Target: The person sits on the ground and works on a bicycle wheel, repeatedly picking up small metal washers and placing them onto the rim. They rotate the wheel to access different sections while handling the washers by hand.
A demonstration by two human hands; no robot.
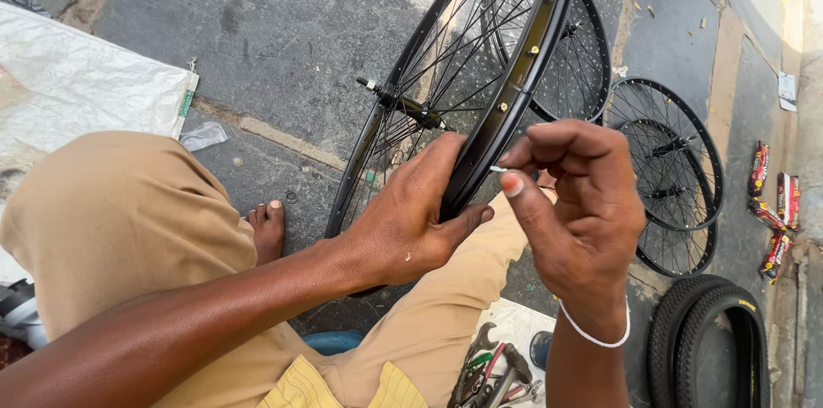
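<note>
left grip [403,228] is clamping the black spoked bicycle wheel rim [514,57], standing upright over the knees; right grip [574,202] is pinching a small silver spoke nipple [498,169] right at the rim. judgement: keeping the rim steady, feeding it in straight.

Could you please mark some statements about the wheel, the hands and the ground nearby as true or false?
1. The left hand grips the black wheel rim. True.
2. The right hand holds a hammer. False: it pinches a small thin part at the rim.
3. More spoked wheels lie on the stone ground. True.
4. A black tyre lies at the lower right. True.
5. The person wears shoes. False: a bare foot shows.
6. The right wrist is bare. False: it has a white band.
</note>
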